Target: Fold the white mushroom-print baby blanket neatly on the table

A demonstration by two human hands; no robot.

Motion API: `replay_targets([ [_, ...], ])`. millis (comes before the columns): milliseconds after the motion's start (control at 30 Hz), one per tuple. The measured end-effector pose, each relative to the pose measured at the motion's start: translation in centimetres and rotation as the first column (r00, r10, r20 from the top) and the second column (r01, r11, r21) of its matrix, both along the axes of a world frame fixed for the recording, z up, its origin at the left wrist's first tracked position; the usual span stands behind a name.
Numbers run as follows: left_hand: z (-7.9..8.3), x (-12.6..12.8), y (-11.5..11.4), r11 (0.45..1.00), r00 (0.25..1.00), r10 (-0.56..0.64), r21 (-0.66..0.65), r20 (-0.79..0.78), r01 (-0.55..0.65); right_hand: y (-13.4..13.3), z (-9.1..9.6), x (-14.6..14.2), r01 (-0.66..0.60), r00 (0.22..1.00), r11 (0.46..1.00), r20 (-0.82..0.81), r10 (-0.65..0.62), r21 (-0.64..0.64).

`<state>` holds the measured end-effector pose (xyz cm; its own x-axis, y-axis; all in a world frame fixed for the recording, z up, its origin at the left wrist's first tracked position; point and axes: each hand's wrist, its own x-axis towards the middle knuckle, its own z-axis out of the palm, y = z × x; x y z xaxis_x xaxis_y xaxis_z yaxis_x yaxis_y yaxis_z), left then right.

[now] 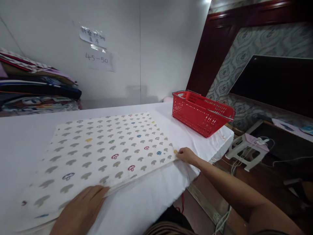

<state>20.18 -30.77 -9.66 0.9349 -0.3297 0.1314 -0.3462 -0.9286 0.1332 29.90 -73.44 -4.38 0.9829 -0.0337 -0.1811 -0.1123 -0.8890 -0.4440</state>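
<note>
A white cloth (pixel 117 140) printed with grey mushrooms and a few coloured ones lies folded in layers on the white-covered table (pixel 156 182). My left hand (pixel 81 209) rests on its near edge at the lower left, palm down, with fingers laid flat and close together; the thumb is hidden. At the cloth's near right corner, my right hand (pixel 187 155) has its fingers closed on the edge in a pinch. The fabric lies mostly smooth between the two hands.
A red plastic basket (pixel 195 114) with metal handles stands at the table's far right. Folded fabrics (pixel 36 85) are stacked at the back left. Paper notes (pixel 99 60) hang on the wall. Beyond the right edge are a stool (pixel 249 147) with cables and a dark screen (pixel 276 85).
</note>
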Motion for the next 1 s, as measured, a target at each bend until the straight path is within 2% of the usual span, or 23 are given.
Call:
replay_targets([
  [167, -0.5, 0.0, 0.2, 0.998, 0.998, -0.061, 0.021, 0.015, 0.061, 0.4, 0.5, 0.2, 0.045, 0.999, 0.998, 0.019, -0.044, -0.035],
  [300, -0.6, -0.1, 0.0, 0.999, 0.999, -0.042, 0.02, 0.025, 0.041, 0.5, 0.0, 0.2, 0.054, 0.997, 0.996, -0.047, -0.057, -0.069],
  [567, 1.3, -0.6, -1.1, 0.999, 0.999, -0.038, 0.001, 0.033, 0.038, 0.9, -1.2, 0.0, 0.038, 0.999, 0.988, 0.025, -0.035, -0.147],
  [667, 1.7, -1.0, -1.6, 0.999, 0.996, -0.033, -0.02, 0.084, 0.035, 0.8, -2.0, -0.1, 0.019, 0.997, 0.992, 0.075, -0.01, -0.128],
  [767, 1.5, -1.3, -1.9, 0.999, 0.993, 0.002, -0.033, 0.115, 0.002, 0.7, -3.0, 0.0, 0.019, 0.983, 1.0, 0.182, -0.015, -0.018],
  [833, 1.1, -1.3, -2.0, 0.999, 0.991, 0.016, -0.037, 0.129, -0.012, 0.8, -3.6, 0.0, 0.051, 0.986, 0.988, 0.15, -0.073, 0.149],
  [867, 0.9, -1.3, -1.9, 0.999, 0.99, 0.014, -0.036, 0.142, -0.009, 0.9, -3.8, -0.1, 0.088, 0.99, 0.964, 0.087, -0.113, 0.251],
  [933, 0.5, -1.4, -1.8, 1.0, 0.983, -0.011, -0.022, 0.185, 0.016, 1.1, -3.9, -0.4, 0.18, 0.983, 0.883, -0.048, -0.177, 0.434],
  [1000, 0.2, -1.4, -1.6, 0.999, 0.968, -0.032, -0.002, 0.249, 0.034, 1.3, -3.7, -0.6, 0.216, 0.975, 0.798, -0.085, -0.204, 0.563],
])
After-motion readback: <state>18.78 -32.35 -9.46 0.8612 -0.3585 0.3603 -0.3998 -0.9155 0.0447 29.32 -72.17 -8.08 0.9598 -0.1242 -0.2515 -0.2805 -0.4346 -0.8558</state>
